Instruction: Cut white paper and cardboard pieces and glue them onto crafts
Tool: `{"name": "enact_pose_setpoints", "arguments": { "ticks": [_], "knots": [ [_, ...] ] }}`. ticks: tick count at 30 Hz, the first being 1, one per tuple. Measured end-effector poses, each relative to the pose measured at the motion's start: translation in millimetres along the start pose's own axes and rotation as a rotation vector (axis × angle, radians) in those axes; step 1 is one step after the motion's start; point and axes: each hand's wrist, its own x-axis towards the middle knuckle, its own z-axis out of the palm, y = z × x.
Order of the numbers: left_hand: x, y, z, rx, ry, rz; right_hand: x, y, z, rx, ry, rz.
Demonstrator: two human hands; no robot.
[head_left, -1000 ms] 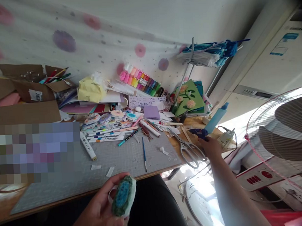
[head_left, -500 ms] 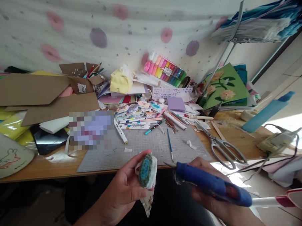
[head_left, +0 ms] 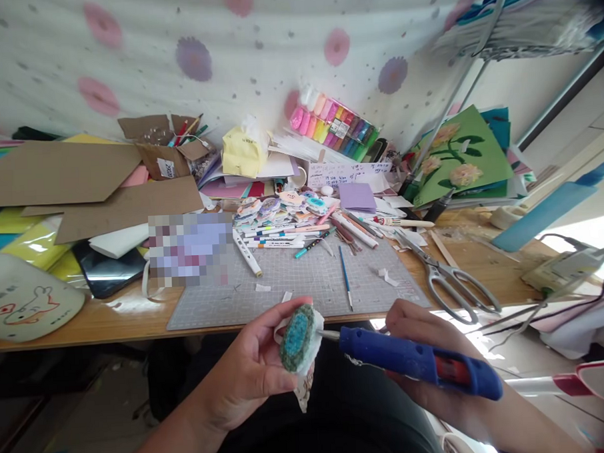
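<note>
Held at the edges by my left hand (head_left: 252, 362) is a small craft piece (head_left: 297, 340). Its face is rough, blue in the middle with a green border, and its side is white. A pointed scrap of printed paper (head_left: 304, 393) hangs below it; whether the two are joined I cannot tell. My right hand (head_left: 412, 342) is wrapped around a blue hot glue gun (head_left: 397, 352) with a red part showing in its body. The gun's metal nozzle touches, or nearly touches, the white side of the piece. Some of the right fingers are hidden behind the gun.
A grey cutting mat (head_left: 304, 286) lies on the wooden table, with markers (head_left: 275, 238), a blue paintbrush (head_left: 345, 278) and paper scraps. Large scissors (head_left: 449, 280) lie on the right, near a power strip (head_left: 559, 269). Cardboard sheets (head_left: 54, 170) are piled on the left.
The glue gun's nozzle has come left to the white side of the craft piece. The piece is turned slightly more toward me. The view has shifted a little.
</note>
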Motion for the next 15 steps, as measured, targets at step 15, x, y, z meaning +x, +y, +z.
{"name": "enact_pose_setpoints", "arguments": {
  "ticks": [15],
  "knots": [
    [-0.7,-0.4,0.7,0.0,0.059,-0.024,-5.2,-4.3,1.2,-0.155,0.059,-0.117]
  ]
}}
